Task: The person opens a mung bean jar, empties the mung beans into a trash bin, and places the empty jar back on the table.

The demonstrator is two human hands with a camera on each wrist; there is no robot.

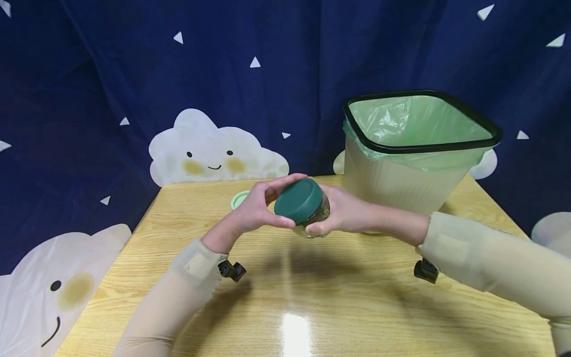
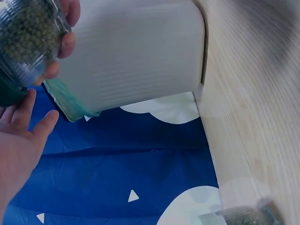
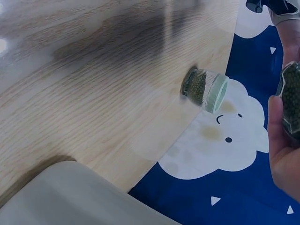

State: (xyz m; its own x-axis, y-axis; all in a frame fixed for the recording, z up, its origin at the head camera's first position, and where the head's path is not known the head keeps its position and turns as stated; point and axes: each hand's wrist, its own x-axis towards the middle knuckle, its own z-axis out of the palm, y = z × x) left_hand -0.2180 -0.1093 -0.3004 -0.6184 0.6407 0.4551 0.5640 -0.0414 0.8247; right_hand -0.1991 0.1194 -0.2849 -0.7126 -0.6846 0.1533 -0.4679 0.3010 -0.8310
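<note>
At the far left, a cloud [image 1: 49, 292] with a smile shows on the dark blue curtain [image 1: 308, 74], beside the wooden table [image 1: 250, 317]. Next comes the left sleeve [image 1: 174, 292], with a black device [image 1: 232, 270] at its cuff. A second cloud [image 1: 214, 148] shows beyond the table's far edge. Near that edge stands a small jar [image 3: 200, 89] with a pale lid [image 1: 240, 199], mostly hidden from the head view by the left hand [image 1: 256, 208]. This hand grips the dark lid [image 1: 298, 201], thumb at the near side and fingers at the far side. The dark lid sits on a larger jar [image 1: 318, 216] of small green grains, held tilted above the table between both hands. The right hand [image 1: 348, 210] holds its glass body, fingers wrapped round. Just beyond stands a pale bin [image 1: 397, 183] with a black rim [image 1: 419, 148] and green liner [image 1: 415, 119]; the right sleeve [image 1: 495, 263] lies furthest right.
</note>
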